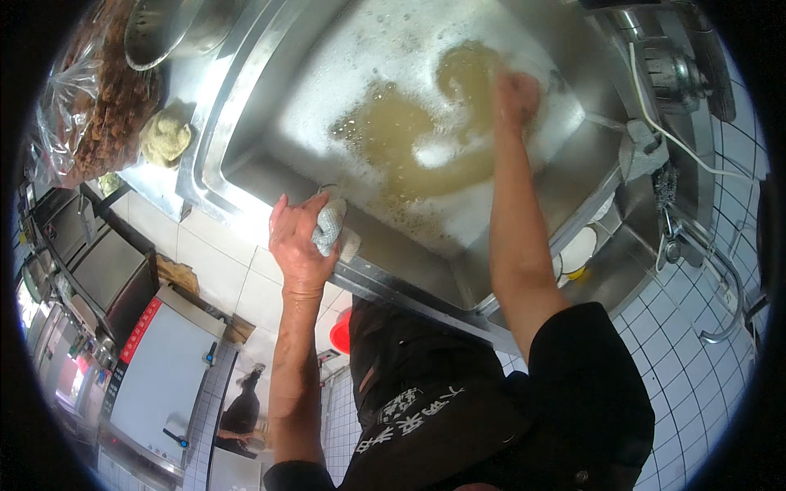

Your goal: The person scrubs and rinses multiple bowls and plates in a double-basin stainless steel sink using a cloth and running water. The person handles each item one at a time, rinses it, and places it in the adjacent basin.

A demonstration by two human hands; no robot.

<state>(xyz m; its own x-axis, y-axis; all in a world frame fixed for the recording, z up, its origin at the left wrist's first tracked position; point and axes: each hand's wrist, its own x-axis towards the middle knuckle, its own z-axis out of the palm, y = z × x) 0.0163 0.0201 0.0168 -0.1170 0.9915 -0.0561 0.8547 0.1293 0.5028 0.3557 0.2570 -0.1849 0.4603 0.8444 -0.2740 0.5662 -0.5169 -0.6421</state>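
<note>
A large stainless steel sink lies before me, holding cloudy yellowish water under white foam. At its near left rim, my left hand grips a folded light grey knitted scrubbing cloth. A beige piece of cloth hangs over the rim just beside that hand. My right hand reaches to the far right part of the sink, at the water's surface. Motion blurs it, and its fingers look curled; whether they hold anything is not visible. Swirled gaps in the foam expose the water left of it.
Left of the sink are a plastic bag of brown crumbly stuff, a metal pot and a crumpled beige cloth. A grey cloth hangs at the right divider, near a metal scourer. White bowls sit in the adjoining basin. A person stands behind.
</note>
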